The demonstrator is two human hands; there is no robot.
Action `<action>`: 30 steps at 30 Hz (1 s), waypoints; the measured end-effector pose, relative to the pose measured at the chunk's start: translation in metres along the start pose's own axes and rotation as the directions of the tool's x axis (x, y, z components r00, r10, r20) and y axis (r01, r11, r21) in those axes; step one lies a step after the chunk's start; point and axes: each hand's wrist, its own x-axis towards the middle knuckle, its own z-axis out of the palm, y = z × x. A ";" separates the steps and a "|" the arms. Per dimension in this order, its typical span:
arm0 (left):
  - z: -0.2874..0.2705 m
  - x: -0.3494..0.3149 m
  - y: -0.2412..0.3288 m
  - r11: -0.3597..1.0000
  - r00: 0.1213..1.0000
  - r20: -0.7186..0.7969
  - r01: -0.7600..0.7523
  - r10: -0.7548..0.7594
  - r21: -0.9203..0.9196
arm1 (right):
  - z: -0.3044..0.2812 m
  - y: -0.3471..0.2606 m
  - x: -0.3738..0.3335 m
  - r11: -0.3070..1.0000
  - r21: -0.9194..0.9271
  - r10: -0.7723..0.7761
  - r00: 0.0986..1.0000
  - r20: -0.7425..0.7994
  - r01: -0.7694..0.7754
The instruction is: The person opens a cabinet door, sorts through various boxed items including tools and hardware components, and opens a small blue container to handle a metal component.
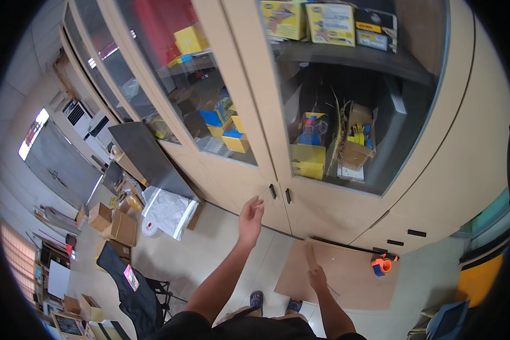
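Observation:
My left hand (pixel 250 218) is raised before the lower doors of a tall beige cabinet (pixel 337 212). Its fingers are loosely apart with nothing seen in them, just left of a black door handle (pixel 272 191) and apart from it. Lower and to the right, my right hand (pixel 317 277) is closed around the near end of a narrow brown strip (pixel 310 255), which points toward the cabinet. Beneath that hand a large brown cardboard sheet (pixel 357 289) lies on the tiled floor. An orange and blue tape dispenser (pixel 381 266) rests on the sheet's far right part.
Behind the cabinet's glass are yellow boxes (pixel 331 24) and an opened carton (pixel 358 139). To the left stand a dark panel (pixel 153 158), a silvery wrapped package (pixel 173 209), cardboard boxes (pixel 120 226) and a black folding chair (pixel 133 292). Shoes show below me.

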 end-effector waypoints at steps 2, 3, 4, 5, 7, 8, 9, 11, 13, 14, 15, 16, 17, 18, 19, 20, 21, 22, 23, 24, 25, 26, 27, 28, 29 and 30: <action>0.023 0.022 0.021 0.939 0.978 0.001 0.201 -0.209 -0.280 | -0.014 -0.047 0.021 0.999 0.039 -0.022 0.999 -0.038 0.024; 0.028 0.029 0.021 0.864 0.950 0.019 0.292 -0.313 -0.410 | -0.046 -0.120 0.023 0.982 0.138 0.125 0.992 0.021 -0.127; 0.023 0.043 0.000 0.809 0.934 0.083 0.344 -0.348 -0.477 | -0.058 -0.162 0.023 0.962 0.261 0.074 0.997 0.015 -0.075; 0.026 0.057 -0.007 0.740 0.912 0.097 0.383 -0.399 -0.553 | -0.063 -0.198 0.029 0.920 0.391 0.024 1.000 -0.012 -0.018; 0.032 0.087 -0.008 0.603 0.866 0.130 0.436 -0.483 -0.667 | -0.067 -0.253 0.050 0.797 0.603 -0.006 0.999 -0.043 0.031; 0.031 0.104 -0.006 0.541 0.842 0.141 0.453 -0.520 -0.708 | -0.066 -0.280 0.061 0.727 0.687 0.009 0.999 -0.032 0.016; 0.030 0.120 -0.014 0.450 0.836 0.194 0.455 -0.514 -0.768 | -0.063 -0.302 0.069 0.650 0.760 0.029 0.999 -0.019 -0.004; 0.029 0.140 -0.011 0.357 0.815 0.214 0.450 -0.538 -0.818 | -0.057 -0.343 0.085 0.611 0.791 0.060 0.998 -0.002 -0.036; 0.037 0.150 -0.004 0.292 0.806 0.247 0.453 -0.538 -0.842 | -0.060 -0.379 0.095 0.578 0.813 0.087 0.996 0.020 -0.067; 0.040 0.149 0.001 0.290 0.794 0.299 0.501 -0.529 -0.816 | -0.060 -0.388 0.101 0.580 0.812 0.104 0.995 0.003 -0.063; 0.045 0.140 0.011 0.292 0.774 0.356 0.555 -0.523 -0.779 | -0.060 -0.392 0.105 0.575 0.816 0.130 0.991 -0.017 -0.061; 0.043 0.137 0.019 0.302 0.756 0.402 0.601 -0.517 -0.740 | -0.055 -0.398 0.111 0.565 0.823 0.151 0.988 -0.030 -0.061; 0.043 0.141 0.023 0.290 0.733 0.378 0.606 -0.565 -0.741 | -0.051 -0.406 0.118 0.586 0.808 0.159 0.986 -0.042 -0.060; 0.040 0.140 0.022 0.273 0.701 0.351 0.613 -0.621 -0.742 | -0.046 -0.410 0.125 0.551 0.831 0.162 0.987 -0.019 -0.074; 0.037 0.140 0.021 0.254 0.664 0.323 0.619 -0.675 -0.743 | -0.043 -0.414 0.134 0.516 0.852 0.165 0.986 0.002 -0.088; 0.032 0.143 0.020 0.256 0.687 0.323 0.599 -0.651 -0.759 | -0.041 -0.417 0.143 0.481 0.871 0.168 0.986 0.023 -0.102; 0.026 0.147 0.018 0.259 0.711 0.324 0.579 -0.625 -0.773 | -0.041 -0.423 0.151 0.456 0.882 0.135 0.989 0.063 -0.119; 0.021 0.150 0.016 0.259 0.732 0.324 0.560 -0.599 -0.787 | -0.041 -0.427 0.155 0.408 0.905 0.142 0.988 0.068 -0.121; 0.016 0.156 0.008 0.164 0.711 0.394 0.578 -0.583 -0.799 | -0.042 -0.430 0.159 0.360 0.925 0.150 0.986 0.072 -0.122; 0.010 0.163 0.004 0.130 0.691 0.423 0.595 -0.586 -0.793 | -0.039 -0.438 0.162 0.305 0.944 0.149 0.985 0.086 -0.129; 0.006 0.168 0.000 0.094 0.670 0.452 0.612 -0.588 -0.785 | -0.040 -0.443 0.166 0.217 0.969 0.107 0.990 0.097 -0.118; 0.005 0.172 -0.004 0.057 0.648 0.482 0.628 -0.589 -0.776 | -0.042 -0.439 0.175 0.143 0.982 0.118 0.988 0.103 -0.120; 0.000 0.168 0.015 0.115 0.660 0.438 0.621 -0.610 -0.775 | -0.042 -0.440 0.181 0.057 0.991 0.133 0.984 0.116 -0.124; 0.000 0.170 0.005 0.123 0.660 0.431 0.621 -0.615 -0.774 | -0.041 -0.439 0.183 -0.029 0.992 0.147 0.981 0.127 -0.124; 0.002 0.172 -0.007 0.130 0.659 0.426 0.622 -0.620 -0.772 | -0.037 -0.438 0.185 -0.035 0.994 0.215 0.971 0.106 -0.101; 0.001 0.175 -0.020 0.141 0.658 0.417 0.622 -0.627 -0.770 | -0.034 -0.450 0.187 -0.053 0.992 0.223 0.967 0.122 -0.113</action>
